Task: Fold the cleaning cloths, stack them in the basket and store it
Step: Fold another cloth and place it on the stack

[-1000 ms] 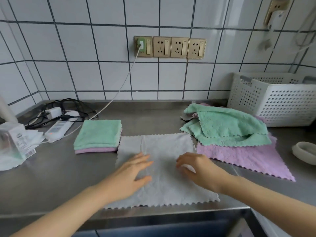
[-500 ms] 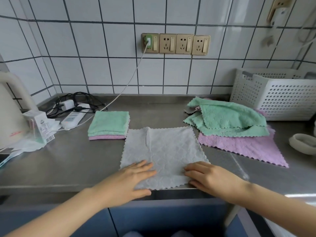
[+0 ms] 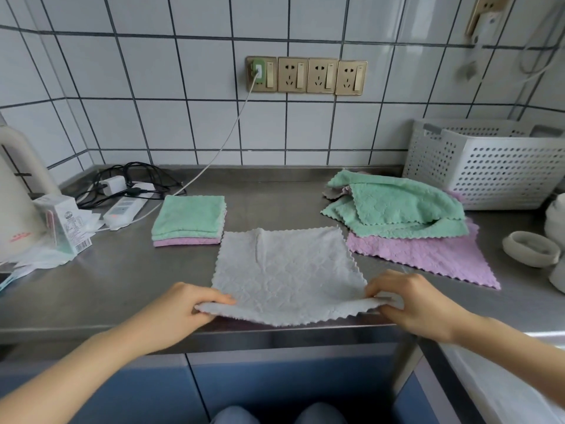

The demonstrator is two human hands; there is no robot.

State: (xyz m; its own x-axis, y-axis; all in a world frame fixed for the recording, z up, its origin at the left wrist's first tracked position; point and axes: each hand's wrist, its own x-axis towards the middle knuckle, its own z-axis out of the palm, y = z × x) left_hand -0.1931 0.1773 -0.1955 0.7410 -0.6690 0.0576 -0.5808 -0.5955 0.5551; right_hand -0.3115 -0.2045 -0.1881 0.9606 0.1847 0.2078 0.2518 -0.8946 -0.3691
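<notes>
both forearms were bare from the lower frame edge to the wrists, no sleeves in view. left hand (image 3: 179,310) and right hand (image 3: 419,304) had no gloves, rings, watch or bracelet visible. nails looked short and unpainted where they showed. at 6 o'clock, two knees (image 3: 279,414) in blue-grey fabric, probably trousers, cut off by the frame.

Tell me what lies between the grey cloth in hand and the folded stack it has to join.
Nothing visible does. The grey cloth, pinched at its near corners by the left hand and right hand, lies right beside the folded stack; only bare counter separates them.
</notes>
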